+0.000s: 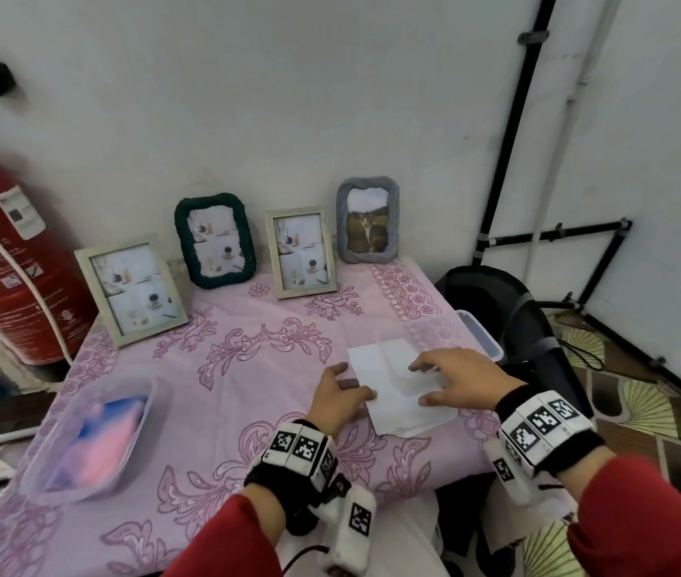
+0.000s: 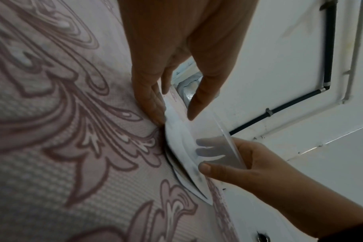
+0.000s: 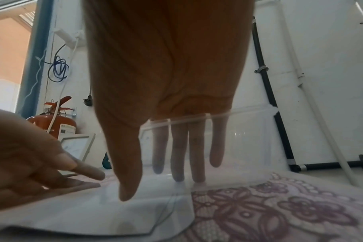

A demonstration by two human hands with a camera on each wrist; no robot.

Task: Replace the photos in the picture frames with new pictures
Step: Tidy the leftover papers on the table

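Note:
Four picture frames lean on the wall at the back of the table: a pale frame (image 1: 130,285), a dark green frame (image 1: 215,241), a second pale frame (image 1: 301,251) and a grey frame (image 1: 367,220) with a cat photo. A stack of white photo sheets (image 1: 397,414) (image 2: 176,135) (image 3: 93,217) lies face down at the right. My left hand (image 1: 355,383) (image 2: 176,113) touches its left edge with straight fingers. My right hand (image 1: 420,383) (image 2: 201,155) (image 3: 153,185) grips the wall of a clear plastic container (image 1: 417,335) (image 3: 249,147) standing on the stack, fingers inside and thumb outside.
A clear tub (image 1: 93,443) holding something pink and blue sits at the front left of the pink floral cloth. A red fire extinguisher (image 1: 9,260) stands left of the table. A clear lid (image 1: 482,339) lies at the right edge, beside a black chair (image 1: 509,310).

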